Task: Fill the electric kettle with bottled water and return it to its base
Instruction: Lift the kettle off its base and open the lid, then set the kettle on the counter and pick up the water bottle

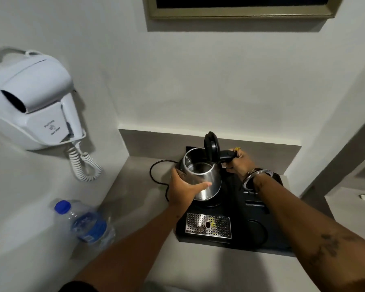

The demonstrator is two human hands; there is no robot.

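A steel electric kettle stands on its base at the back of a black tray, its black lid flipped up. My left hand wraps the kettle's body from the near left side. My right hand grips the black handle on the right. Only the front edge of the base shows under the kettle. A clear water bottle with a blue cap and blue label stands on the counter at the left, capped, well apart from both hands.
A black cord loops from the kettle's base across the grey counter. The tray carries a perforated metal drip grate. A white wall hair dryer with a coiled cord hangs on the left. A framed picture hangs above.
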